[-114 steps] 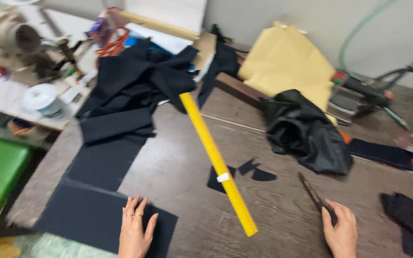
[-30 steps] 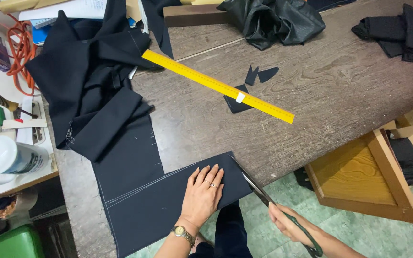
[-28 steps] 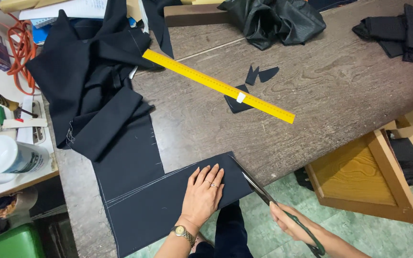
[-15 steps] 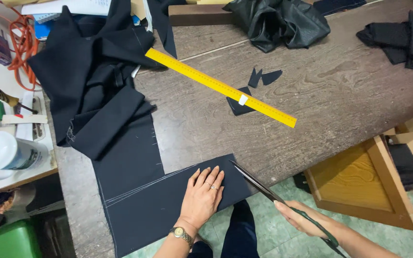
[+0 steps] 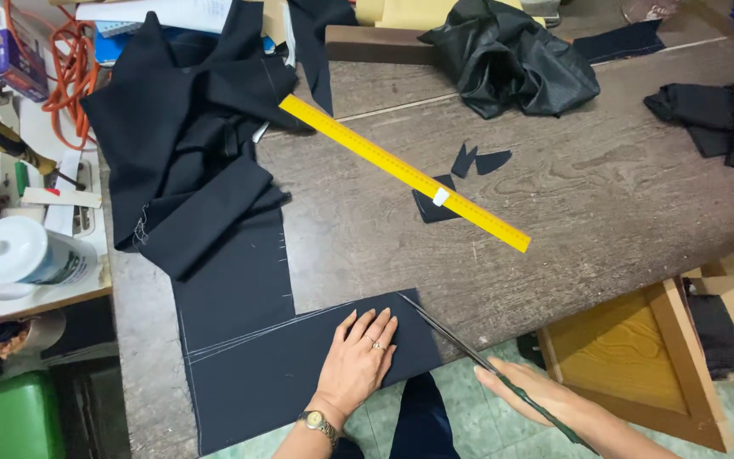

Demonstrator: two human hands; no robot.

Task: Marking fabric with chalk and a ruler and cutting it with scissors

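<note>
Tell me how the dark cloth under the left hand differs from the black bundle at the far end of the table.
The dark cloth lies flat and matte, with pale chalk lines, pinned by the left hand. The black bundle is crumpled into a glossy heap, unmarked and untouched. The cloth lies at the near edge by the scissors; the bundle lies far off. Both are dark fabric on the wooden table.

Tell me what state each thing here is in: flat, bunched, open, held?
Left hand: open, pressed flat on the dark fabric.
Right hand: gripping the scissors.
Scissors: blades near-closed, lying along the fabric's right edge.
Dark fabric: flat near the hands, chalk-lined, bunched farther up.
Yellow ruler: lying flat, diagonal.
Fabric scraps: loose, cut off.
Black shiny cloth: crumpled.
</note>
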